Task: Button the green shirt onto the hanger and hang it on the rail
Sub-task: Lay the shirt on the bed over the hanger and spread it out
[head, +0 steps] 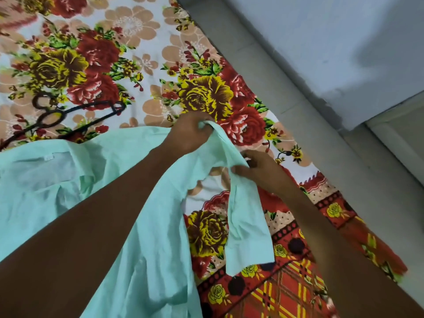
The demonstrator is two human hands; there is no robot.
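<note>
The pale green shirt (57, 184) lies spread over the flowered bed sheet, its collar and white label at the left. My left hand (190, 131) grips a raised fold of the shirt's cloth near the sleeve. My right hand (257, 171) pinches the same strip of cloth a little lower, and the sleeve (247, 232) hangs down from it. A black hanger (75, 113) lies flat on the sheet beyond the shirt, at the left, partly covered by it. No rail is in view.
The bed sheet (137, 53) with red and yellow flowers fills the left and middle. The bed's edge runs diagonally along a grey floor strip (286, 88); a pale wall (344, 42) lies to the right.
</note>
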